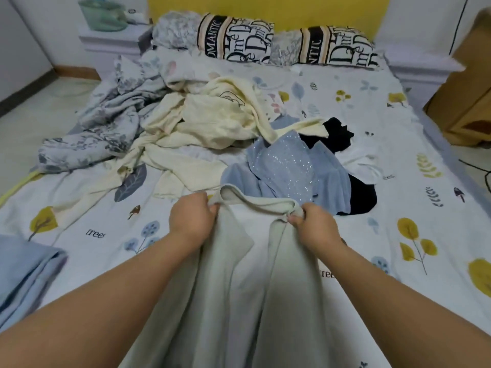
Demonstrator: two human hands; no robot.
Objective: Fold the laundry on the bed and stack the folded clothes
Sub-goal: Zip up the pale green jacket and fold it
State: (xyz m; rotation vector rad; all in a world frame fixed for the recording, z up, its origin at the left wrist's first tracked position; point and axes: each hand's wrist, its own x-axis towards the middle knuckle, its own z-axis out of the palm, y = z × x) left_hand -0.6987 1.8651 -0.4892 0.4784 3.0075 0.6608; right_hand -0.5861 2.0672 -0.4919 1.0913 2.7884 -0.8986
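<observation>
- A pale grey-green garment (pixel 239 282), soft and matte like brushed cotton, hangs in long vertical folds at the lower centre of the frame, its upper edge bunched and rolled between two hands.
- The left hand (pixel 192 217) has its fingers curled tight round one end of that upper edge; the right hand (pixel 313 224) pinches the other end, thumb pressed over gathered cloth.
- Just beyond the hands, at mid-frame, lies a light blue garment (pixel 287 168) with a glittery, sequin-speckled panel, crumpled over black clothing (pixel 340 136).
- A cream garment (pixel 212 118), loosely woven and heavily creased, sprawls left of centre, beside a grey floral quilt (pixel 106 123) heaped at the left.
- A flat, smooth blue folded piece (pixel 24 274) sits at the lower-left edge.
- The bed sheet (pixel 398 197) is white, printed with yellow trees and blue leaves.
- Two pillows (pixel 236 35) with bold black lettering rest at the top, against a yellow headboard (pixel 265 9).
</observation>
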